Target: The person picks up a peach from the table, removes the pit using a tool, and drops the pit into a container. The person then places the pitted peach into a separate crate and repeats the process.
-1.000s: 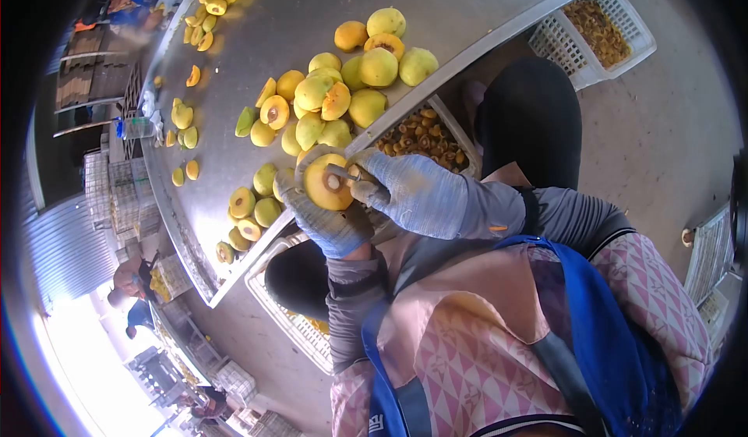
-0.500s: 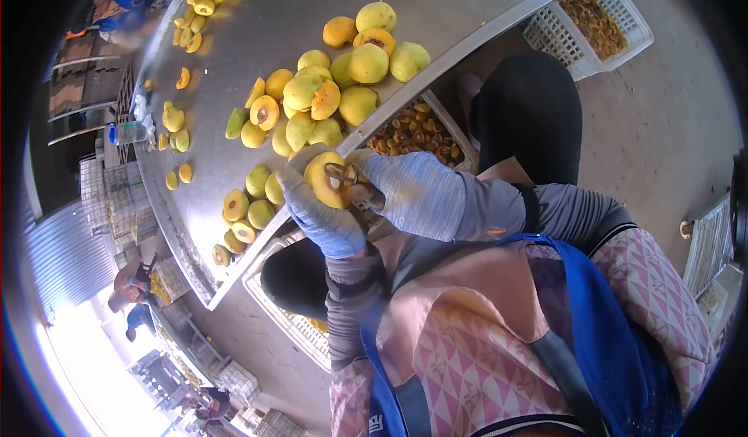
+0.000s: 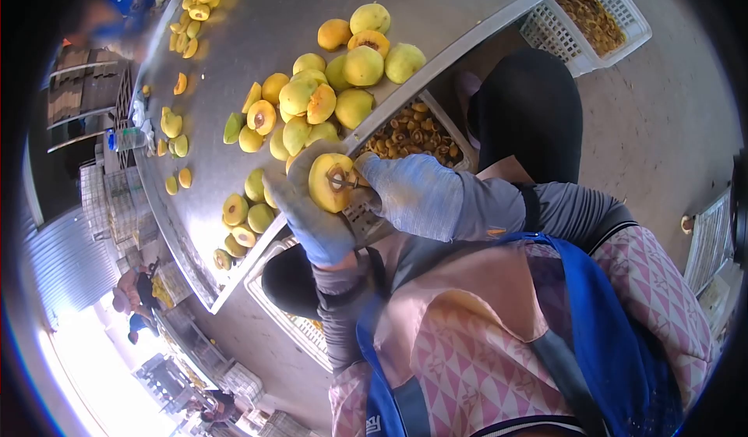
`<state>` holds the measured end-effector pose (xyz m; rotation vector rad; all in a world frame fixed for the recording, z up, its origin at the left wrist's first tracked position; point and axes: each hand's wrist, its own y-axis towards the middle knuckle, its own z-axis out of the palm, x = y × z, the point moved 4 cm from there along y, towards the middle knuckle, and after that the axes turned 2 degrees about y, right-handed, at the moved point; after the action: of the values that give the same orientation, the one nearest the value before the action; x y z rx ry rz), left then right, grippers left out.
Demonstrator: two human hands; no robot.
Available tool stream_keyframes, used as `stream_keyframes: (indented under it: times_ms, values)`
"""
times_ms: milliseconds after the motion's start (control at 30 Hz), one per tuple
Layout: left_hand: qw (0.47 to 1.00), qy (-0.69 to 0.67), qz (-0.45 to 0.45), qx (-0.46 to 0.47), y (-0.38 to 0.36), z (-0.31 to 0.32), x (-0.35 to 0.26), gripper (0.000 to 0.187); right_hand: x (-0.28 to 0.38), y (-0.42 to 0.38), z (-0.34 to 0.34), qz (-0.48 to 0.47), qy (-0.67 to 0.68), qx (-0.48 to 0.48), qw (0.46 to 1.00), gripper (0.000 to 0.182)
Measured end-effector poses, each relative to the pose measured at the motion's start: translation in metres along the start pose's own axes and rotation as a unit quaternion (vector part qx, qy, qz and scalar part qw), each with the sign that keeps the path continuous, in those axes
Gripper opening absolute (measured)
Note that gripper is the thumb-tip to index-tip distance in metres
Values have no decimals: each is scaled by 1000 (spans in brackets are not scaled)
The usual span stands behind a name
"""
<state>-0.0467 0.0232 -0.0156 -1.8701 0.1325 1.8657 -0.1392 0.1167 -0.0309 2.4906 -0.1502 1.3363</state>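
Note:
My left hand [image 3: 315, 222], in a grey-blue knit glove, cups a yellow peach half [image 3: 326, 195] with its cut face towards me and the brown pit area showing. My right hand [image 3: 421, 195], gloved alike, is closed around a small metal pitting tool [image 3: 341, 182]. The tool's thin tip lies against the middle of the cut face. Its handle is hidden in the right glove. Just beyond the hands, a pile of whole and halved peaches [image 3: 364, 66] lies on the metal table [image 3: 257, 20].
Below the table edge stands a crate of brown pits [image 3: 413, 137]. A white crate [image 3: 573, 63] with brown scraps is at upper right. Another white crate [image 3: 300, 336] sits by my leg. More peach halves [image 3: 175, 121] lie along the far edge, where a co-worker in blue [image 3: 128, 4] is.
The peach half has shifted and turned slightly in my left hand, and one side of that glove has moved away from the fruit. The tool tip stays at its centre.

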Motion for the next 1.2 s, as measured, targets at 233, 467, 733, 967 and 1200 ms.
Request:
stream_keyframes:
  times_ms: [233,467,733,967,1200]
  values:
    - [995,49,61,-59,-1,-16,12,52,1,-3,4,-36,-3,28,999,27]
    - [924,307,219,-65,-6,-15,1,31,-6,-2,0,-16,15,54,998,24]
    - [933,275,215,-84,-7,-10,-2,27,-4,-1,-2,23,62,68,995,25]
    - [926,304,225,8,5,-20,16,39,-24,6,12,83,357,159,917,34]
    - [984,113,127,-48,-30,-83,-2,57,-18,-2,9,72,310,210,924,35]
